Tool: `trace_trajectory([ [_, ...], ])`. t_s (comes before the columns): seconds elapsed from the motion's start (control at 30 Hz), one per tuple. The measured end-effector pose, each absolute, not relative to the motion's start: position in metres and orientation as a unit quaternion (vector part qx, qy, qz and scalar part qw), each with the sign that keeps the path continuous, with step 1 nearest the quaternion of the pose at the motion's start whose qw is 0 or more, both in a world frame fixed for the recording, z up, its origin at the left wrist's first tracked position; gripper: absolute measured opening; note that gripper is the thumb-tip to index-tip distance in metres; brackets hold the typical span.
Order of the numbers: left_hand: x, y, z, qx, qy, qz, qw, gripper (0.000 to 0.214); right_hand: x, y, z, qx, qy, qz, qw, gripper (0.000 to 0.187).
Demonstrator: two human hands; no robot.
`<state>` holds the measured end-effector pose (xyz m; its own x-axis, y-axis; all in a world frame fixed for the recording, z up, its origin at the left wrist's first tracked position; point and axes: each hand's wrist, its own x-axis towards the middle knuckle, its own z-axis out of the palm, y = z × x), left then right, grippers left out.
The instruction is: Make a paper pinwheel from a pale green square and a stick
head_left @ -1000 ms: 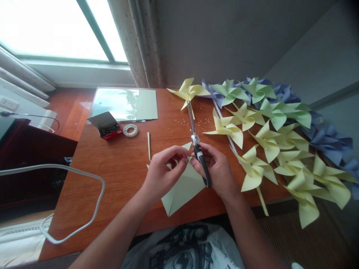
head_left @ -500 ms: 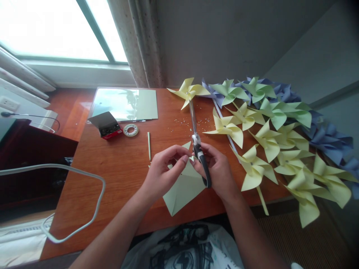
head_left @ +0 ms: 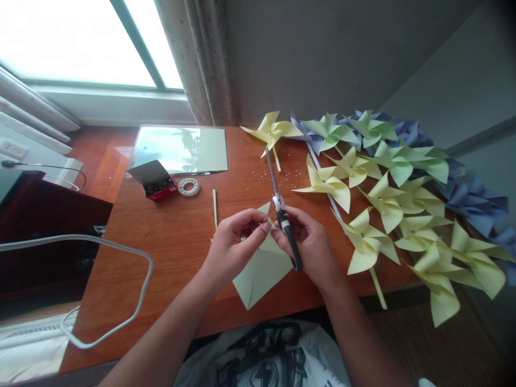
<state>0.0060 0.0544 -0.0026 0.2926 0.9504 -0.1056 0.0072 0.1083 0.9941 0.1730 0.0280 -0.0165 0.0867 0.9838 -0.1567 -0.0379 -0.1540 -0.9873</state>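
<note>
My right hand [head_left: 308, 239] is wrapped around black-and-white handled scissors [head_left: 287, 228], whose closed blades point away from me. My left hand [head_left: 239, 242] pinches with thumb and forefinger close to the right thumb; a small pale green scrap of paper seems to be between them, mostly hidden by the fingertips. Beneath both hands lies a square sheet of pale green paper [head_left: 260, 274] with crease lines and one corner toward me. Left of it, a thin rolled green paper stick [head_left: 215, 207] is partly covered by the left hand.
Yellow pinwheels [head_left: 365, 239], green pinwheels [head_left: 395, 161] and blue-purple pinwheels [head_left: 475, 201] crowd the right side. At back left are a tape roll [head_left: 188, 187], an open red box [head_left: 161, 191] and a glossy folder [head_left: 169, 148]. A white cable [head_left: 141, 290] loops over the left edge.
The scissors have tilted slightly left in my right hand, so their tips moved left off the far pinwheel's stick. Both hands stay close together; the small scrap between them shows less.
</note>
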Motion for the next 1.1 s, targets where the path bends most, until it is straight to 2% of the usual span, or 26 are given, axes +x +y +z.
trace_trajectory([
  [0.23, 0.008, 0.054, 0.002, 0.511, 0.479, 0.435, 0.566, 0.018, 0.197, 0.025, -0.007, -0.603, -0.394, 0.488, 0.493, 0.061],
  [0.37, 0.007, 0.055, 0.003, 0.505, 0.488, 0.445, 0.556, 0.019, 0.222, 0.018, -0.012, -0.634, -0.414, 0.463, 0.461, 0.065],
  [0.53, 0.006, 0.056, 0.004, 0.508, 0.491, 0.453, 0.544, 0.018, 0.238, 0.011, -0.023, -0.653, -0.483, 0.42, 0.405, 0.053],
  [0.7, 0.005, 0.057, 0.006, 0.509, 0.491, 0.457, 0.539, 0.017, 0.237, 0.009, -0.024, -0.7, -0.57, 0.28, 0.327, 0.046],
  [0.9, 0.004, 0.058, 0.007, 0.515, 0.493, 0.465, 0.525, 0.014, 0.235, 0.013, -0.024, -0.691, -0.663, 0.091, 0.273, 0.034],
  [1.1, 0.004, 0.057, 0.007, 0.509, 0.492, 0.464, 0.532, 0.016, 0.23, 0.013, -0.03, -0.682, -0.69, 0.039, 0.24, 0.035],
])
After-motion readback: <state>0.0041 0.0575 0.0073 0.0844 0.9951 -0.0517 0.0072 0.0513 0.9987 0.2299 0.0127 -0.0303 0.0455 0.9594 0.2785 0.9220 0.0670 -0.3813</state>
